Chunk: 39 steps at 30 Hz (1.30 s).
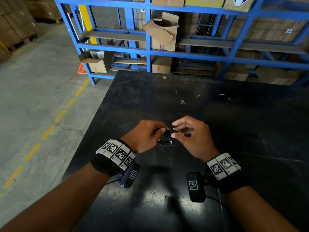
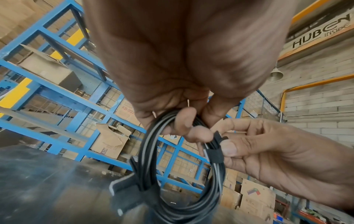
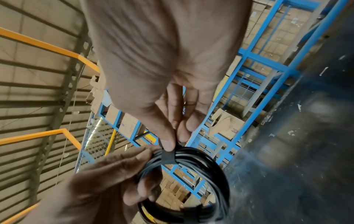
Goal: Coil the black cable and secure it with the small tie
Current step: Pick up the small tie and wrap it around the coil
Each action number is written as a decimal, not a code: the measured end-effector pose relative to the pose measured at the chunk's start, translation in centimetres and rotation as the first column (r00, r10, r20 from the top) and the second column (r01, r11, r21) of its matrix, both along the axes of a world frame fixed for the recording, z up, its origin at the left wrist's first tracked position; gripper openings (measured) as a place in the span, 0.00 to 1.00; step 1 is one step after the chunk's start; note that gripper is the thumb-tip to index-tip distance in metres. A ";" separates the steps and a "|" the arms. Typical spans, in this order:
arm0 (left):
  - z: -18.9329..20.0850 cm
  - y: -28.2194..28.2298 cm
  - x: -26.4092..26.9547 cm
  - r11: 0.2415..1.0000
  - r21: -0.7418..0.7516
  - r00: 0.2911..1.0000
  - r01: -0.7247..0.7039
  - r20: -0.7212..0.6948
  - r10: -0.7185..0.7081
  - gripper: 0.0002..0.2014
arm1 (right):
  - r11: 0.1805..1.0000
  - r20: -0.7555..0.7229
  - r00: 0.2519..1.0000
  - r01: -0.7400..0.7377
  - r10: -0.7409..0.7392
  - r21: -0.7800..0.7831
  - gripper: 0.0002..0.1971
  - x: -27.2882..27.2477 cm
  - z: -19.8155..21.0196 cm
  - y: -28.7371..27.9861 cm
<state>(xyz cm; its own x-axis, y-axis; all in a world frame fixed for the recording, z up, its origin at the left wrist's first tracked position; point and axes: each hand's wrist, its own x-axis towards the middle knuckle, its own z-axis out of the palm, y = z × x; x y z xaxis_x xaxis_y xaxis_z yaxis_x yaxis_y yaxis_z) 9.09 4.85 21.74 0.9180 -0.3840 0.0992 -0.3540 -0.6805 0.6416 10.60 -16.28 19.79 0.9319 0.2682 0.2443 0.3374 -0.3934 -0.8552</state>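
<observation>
The black cable [image 1: 164,139] is wound into a small coil and held above the black table between both hands. My left hand [image 1: 161,131] grips one side of the coil [image 2: 151,151], its fingers [image 2: 184,119] curled through the loop. A small black tie [image 3: 168,157] is wrapped across the strands. My right hand [image 3: 173,144] pinches the tie's end [image 2: 215,151] between thumb and fingers, right beside the left hand's fingertips. A second black strap [image 2: 130,189] sits on the opposite side of the coil. In the head view the hands hide most of the coil.
The black table [image 1: 217,114] stretches ahead and to the right, with small white specks on it. Behind it stands a blue shelving rack [image 1: 148,47] with cardboard boxes. The concrete floor with a dashed yellow line [image 1: 48,131] lies past the table's left edge.
</observation>
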 end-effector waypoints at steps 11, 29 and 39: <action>-3.8 0.9 0.4 0.742 -0.579 0.876 -0.337 -0.481 0.022 0.11 | 0.875 -0.519 0.855 0.255 -0.004 0.413 0.09 0.1 -1.8 -1.9; -13.5 0.7 0.5 0.606 -0.337 0.594 -0.721 -0.750 0.290 0.04 | 0.857 -0.730 0.635 0.497 -0.251 0.138 0.08 0.2 -12.0 -2.5; -26.5 -0.1 -1.4 0.753 0.056 0.488 -0.656 -0.730 0.479 0.05 | 0.891 -0.740 0.511 0.358 -0.436 -0.278 0.10 -1.9 -23.2 -2.3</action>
<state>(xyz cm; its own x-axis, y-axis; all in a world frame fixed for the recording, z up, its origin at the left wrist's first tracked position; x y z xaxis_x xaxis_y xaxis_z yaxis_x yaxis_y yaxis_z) 7.71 4.73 -4.79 0.7566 0.1949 -0.6242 0.6434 -0.3921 0.6574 8.68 -18.63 -3.45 0.7633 -0.1977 -0.6150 -0.6365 -0.3926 -0.6639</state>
